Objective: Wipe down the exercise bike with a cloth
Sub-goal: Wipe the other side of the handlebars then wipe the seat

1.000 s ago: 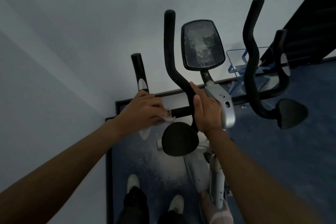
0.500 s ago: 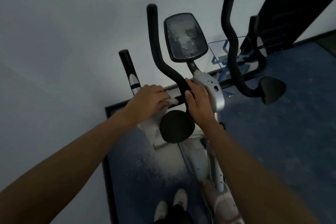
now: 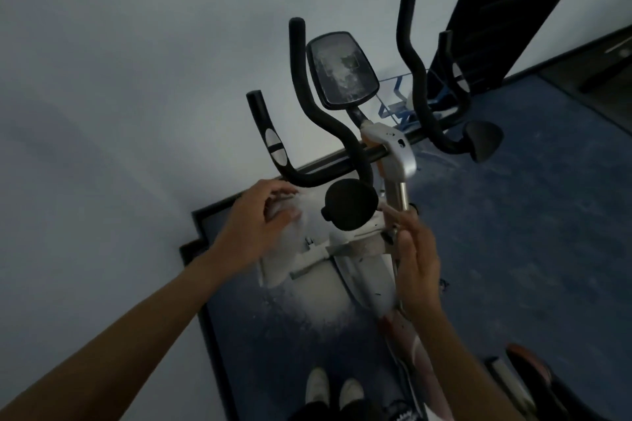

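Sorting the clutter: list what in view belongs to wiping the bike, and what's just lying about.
Job: exercise bike with its handlebars and dusty console; white cloth at the left hand; right hand.

Lying about: blue wire rack; dark panel leaning on the wall.

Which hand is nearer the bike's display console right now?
Left, narrowly. The left hand sits below-left of the console near the handlebar; the right hand hangs lower, beside the silver post.
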